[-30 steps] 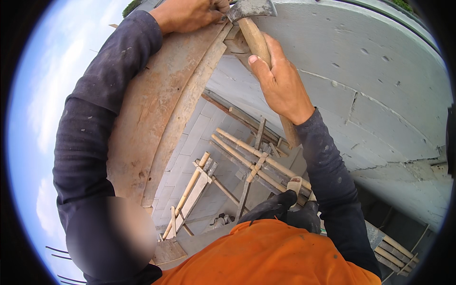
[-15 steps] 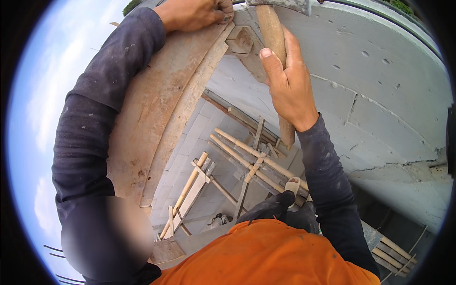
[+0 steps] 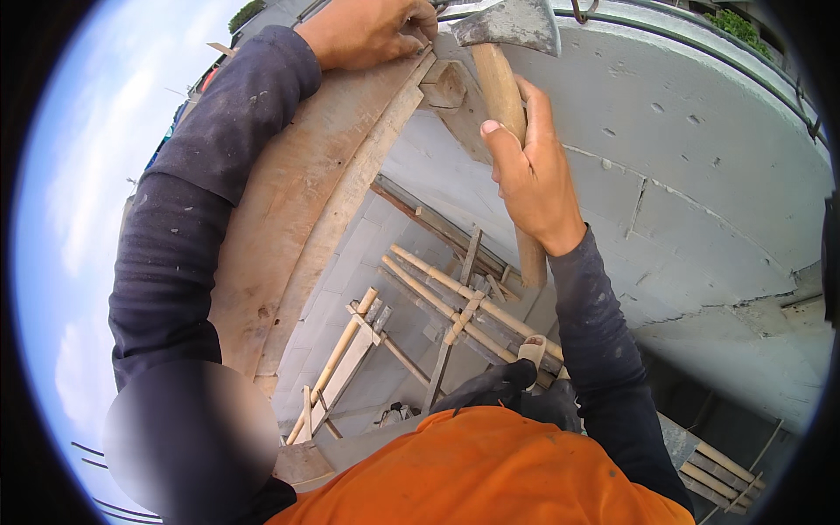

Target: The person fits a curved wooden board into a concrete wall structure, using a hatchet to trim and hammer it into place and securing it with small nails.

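My right hand (image 3: 544, 184) grips the wooden handle of a hatchet (image 3: 500, 83), thumb along the shaft. Its grey metal head is up near the top of the wall, wide blade toward the right. My left hand (image 3: 372, 31) is at the upper corner of a large plywood panel (image 3: 284, 206), its fingers curled and pressed together. Whatever may be between those fingertips is too small or hidden to make out. Beside that corner, a squared timber end (image 3: 444, 86) butts against the grey block wall (image 3: 700, 149).
Bamboo scaffolding (image 3: 464, 284) and timber pieces lie far below me, around my foot (image 3: 531, 352). A dark reinforcing bar (image 3: 700, 39) runs along the wall's top. More bamboo poles (image 3: 722, 468) show at lower right. A crack crosses the wall's lower part.
The hatchet head has come down fully into view, with my right hand nearly in place. My left hand has shifted slightly right and down at the panel's corner. The whole view has tilted a little.
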Demonstrator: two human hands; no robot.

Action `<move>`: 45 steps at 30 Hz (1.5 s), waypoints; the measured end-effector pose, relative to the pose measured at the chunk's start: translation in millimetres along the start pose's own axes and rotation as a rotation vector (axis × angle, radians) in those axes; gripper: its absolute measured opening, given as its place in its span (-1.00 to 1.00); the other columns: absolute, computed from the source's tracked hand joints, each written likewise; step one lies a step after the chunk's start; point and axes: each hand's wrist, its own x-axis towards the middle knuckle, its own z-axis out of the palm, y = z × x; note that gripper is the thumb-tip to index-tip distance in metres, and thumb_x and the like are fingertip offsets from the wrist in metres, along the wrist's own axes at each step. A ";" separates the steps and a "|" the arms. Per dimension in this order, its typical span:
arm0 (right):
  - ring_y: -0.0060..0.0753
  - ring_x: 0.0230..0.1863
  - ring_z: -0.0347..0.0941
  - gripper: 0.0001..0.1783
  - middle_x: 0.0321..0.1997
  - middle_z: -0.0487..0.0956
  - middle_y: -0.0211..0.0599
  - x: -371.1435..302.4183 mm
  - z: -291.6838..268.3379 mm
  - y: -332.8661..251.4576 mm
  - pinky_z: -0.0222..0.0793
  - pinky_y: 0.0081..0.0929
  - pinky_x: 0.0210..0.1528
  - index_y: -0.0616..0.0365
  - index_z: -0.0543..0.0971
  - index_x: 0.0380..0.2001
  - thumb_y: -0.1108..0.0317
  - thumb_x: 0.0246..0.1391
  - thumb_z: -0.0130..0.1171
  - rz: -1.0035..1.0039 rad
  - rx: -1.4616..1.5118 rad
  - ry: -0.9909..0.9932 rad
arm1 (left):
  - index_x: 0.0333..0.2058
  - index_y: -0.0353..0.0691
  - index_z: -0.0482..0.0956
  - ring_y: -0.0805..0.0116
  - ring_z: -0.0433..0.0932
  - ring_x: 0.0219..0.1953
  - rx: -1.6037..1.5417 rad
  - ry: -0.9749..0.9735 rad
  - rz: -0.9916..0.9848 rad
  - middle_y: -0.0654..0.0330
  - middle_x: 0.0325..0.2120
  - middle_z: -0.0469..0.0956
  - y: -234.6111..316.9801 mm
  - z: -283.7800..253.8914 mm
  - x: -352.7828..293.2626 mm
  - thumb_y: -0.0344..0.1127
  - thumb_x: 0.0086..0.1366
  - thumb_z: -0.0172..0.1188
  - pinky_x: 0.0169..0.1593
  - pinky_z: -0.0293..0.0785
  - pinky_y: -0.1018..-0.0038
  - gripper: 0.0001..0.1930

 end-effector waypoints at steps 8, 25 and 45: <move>-0.51 -0.44 0.45 -0.28 -0.26 0.53 -0.26 -45.4 28.1 37.1 0.42 -0.48 -0.45 0.22 0.18 0.45 0.10 0.38 0.07 0.159 0.132 0.022 | 0.46 0.02 0.24 0.00 0.28 0.43 0.331 0.072 -0.256 0.08 0.43 0.28 72.9 -10.2 -84.1 0.02 0.12 0.54 0.48 0.30 0.12 -0.02; 0.17 0.15 0.60 -0.35 0.21 0.54 0.29 -39.2 62.9 33.8 0.49 -0.05 0.17 0.25 0.16 0.45 0.24 0.43 0.04 0.102 0.150 -0.078 | 0.51 -0.07 0.14 0.01 0.36 0.33 0.314 0.031 -0.548 0.09 0.52 0.11 111.5 0.1 -131.1 -0.09 0.00 0.56 0.39 0.45 0.20 0.12; 0.16 -0.18 0.66 -0.42 -0.21 0.67 0.15 7.5 7.8 6.2 0.52 -0.05 -0.09 0.37 0.35 0.23 0.03 0.49 -0.01 0.033 -0.101 -0.019 | 0.42 -0.25 0.31 0.03 0.45 0.22 0.315 0.083 -0.527 -0.04 0.45 0.23 110.3 2.6 -132.7 -0.13 0.05 0.51 0.04 0.65 0.24 -0.04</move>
